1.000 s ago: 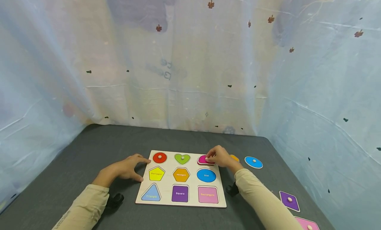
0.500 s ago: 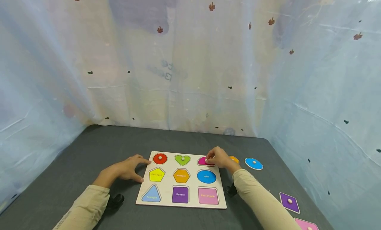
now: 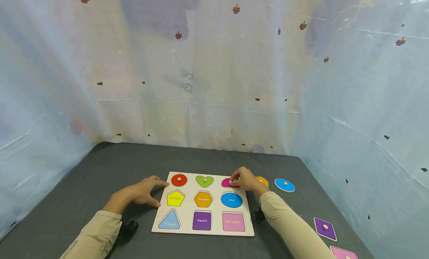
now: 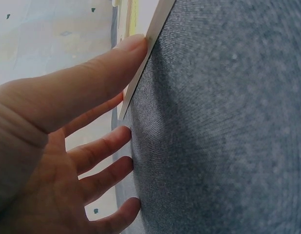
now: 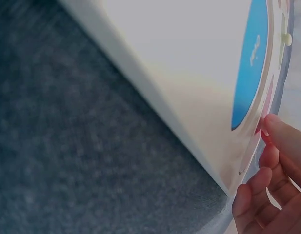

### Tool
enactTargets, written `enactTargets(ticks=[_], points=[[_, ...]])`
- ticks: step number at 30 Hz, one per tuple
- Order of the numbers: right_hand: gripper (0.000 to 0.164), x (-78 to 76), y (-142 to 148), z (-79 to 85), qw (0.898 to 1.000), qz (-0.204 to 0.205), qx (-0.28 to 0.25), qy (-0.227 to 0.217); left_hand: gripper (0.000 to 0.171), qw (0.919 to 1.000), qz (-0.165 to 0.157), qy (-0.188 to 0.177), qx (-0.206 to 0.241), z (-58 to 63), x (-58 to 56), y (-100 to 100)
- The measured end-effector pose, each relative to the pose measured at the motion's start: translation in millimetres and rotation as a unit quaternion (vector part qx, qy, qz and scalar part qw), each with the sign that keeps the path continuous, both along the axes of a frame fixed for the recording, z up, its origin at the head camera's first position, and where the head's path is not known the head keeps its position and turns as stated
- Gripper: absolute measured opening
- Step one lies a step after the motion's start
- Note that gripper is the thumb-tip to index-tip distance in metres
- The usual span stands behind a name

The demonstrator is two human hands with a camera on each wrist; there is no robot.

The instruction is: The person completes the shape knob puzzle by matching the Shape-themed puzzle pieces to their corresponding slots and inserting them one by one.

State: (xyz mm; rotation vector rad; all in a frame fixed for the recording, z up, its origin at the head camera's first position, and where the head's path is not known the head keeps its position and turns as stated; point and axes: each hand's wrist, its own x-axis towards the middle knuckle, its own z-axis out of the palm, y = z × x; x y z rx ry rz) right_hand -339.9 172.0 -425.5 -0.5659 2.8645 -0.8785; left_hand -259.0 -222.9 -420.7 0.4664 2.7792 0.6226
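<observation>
A printed curtain (image 3: 214, 65) stands behind the grey table (image 3: 140, 158). The spread left hand (image 3: 143, 192) touches the shape-puzzle board (image 3: 186, 216); the right hand (image 3: 246, 179) pinches the magenta piece (image 3: 226, 182).

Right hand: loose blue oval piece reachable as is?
Likely yes: the blue oval piece lies knob-up and uncovered on the table, just past the orange piece by the right hand. That hand would need to release the magenta piece first.
</observation>
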Motion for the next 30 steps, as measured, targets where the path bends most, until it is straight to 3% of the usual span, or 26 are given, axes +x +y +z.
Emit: enactTargets(ticks=[13,21,30], points=[[0.006,0.2,-0.4,1.3,1.0,-0.004,-0.001,-0.017,0.077,1.0,-0.001,0.0,0.008,1.5,0.7,-0.1],[0.017,3.0,2.3,5.4,1.0,0.014,0.017,-0.022,0.077,1.0,-0.003,0.002,0.007,-0.6,0.4,0.7],[0.021,7.2,6.5,12.0,1.0,-0.006,0.005,-0.027,0.078,1.0,-0.003,-0.001,0.007,-1.4,-1.2,-1.2]])
